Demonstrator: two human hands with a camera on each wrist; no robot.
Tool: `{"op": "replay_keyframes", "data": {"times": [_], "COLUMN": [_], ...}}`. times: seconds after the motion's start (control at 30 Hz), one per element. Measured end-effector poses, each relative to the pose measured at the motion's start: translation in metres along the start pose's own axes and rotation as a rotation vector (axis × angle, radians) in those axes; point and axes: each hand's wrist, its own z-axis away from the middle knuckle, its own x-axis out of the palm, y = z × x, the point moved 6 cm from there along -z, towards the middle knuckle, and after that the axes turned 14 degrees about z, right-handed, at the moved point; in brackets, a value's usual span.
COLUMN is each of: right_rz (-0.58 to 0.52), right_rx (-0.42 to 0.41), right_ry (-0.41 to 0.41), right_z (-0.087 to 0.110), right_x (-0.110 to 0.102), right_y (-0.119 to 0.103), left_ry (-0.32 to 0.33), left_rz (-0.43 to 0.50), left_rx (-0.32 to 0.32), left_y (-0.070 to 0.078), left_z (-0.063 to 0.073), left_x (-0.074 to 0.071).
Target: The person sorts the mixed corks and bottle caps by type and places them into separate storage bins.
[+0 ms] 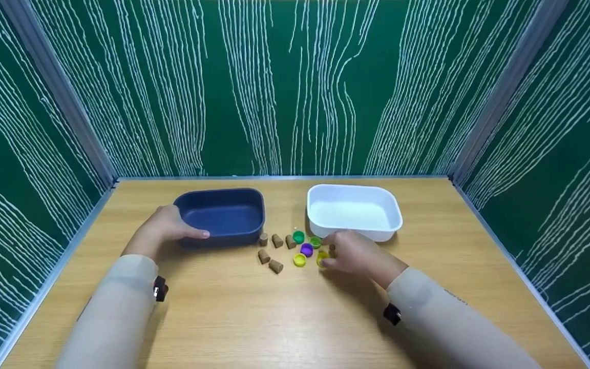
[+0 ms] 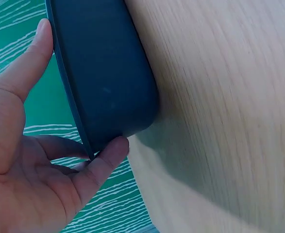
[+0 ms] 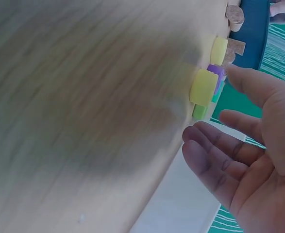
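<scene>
My left hand (image 1: pixel 164 225) holds the left end of a dark blue plastic container (image 1: pixel 223 218), its thumb along the rim. In the left wrist view the fingers (image 2: pixel 101 167) bend round the container's corner. My right hand (image 1: pixel 354 256) reaches low over the table with parted, relaxed fingers, nearest to a yellow bottle cap (image 1: pixel 321 257). The right wrist view shows a gap between the hand (image 3: pixel 259 150) and that cap (image 3: pixel 204 88). Around it lie another yellow cap (image 1: pixel 299 260), a purple cap (image 1: pixel 306 249), a green cap (image 1: pixel 298 237) and a light green cap (image 1: pixel 315 242).
Several cork stoppers (image 1: pixel 276 266) lie left of the caps, by the dark blue container's front right corner. A white container (image 1: pixel 355 210) stands behind my right hand. Green panels with white wavy lines (image 1: pixel 285 92) enclose the wooden table (image 1: pixel 254 318) on three sides.
</scene>
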Motion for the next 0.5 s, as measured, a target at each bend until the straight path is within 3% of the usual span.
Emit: {"op": "replay_keyframes", "data": {"times": [0.27, 0.5], "right_rz": [0.027, 0.056], "right_rx": [-0.028, -0.094], "right_ry": [-0.027, 0.021], "right_z": [-0.007, -0.008], "right_x": [0.006, 0.007], "right_y": [-0.003, -0.01], "left_ry": [-0.023, -0.02], "left_rz": [-0.013, -0.059], "left_rx": [-0.026, -0.015], "left_y": [0.005, 0.008], "left_z": [0.002, 0.004], "left_x": [0.0, -0.002]}}
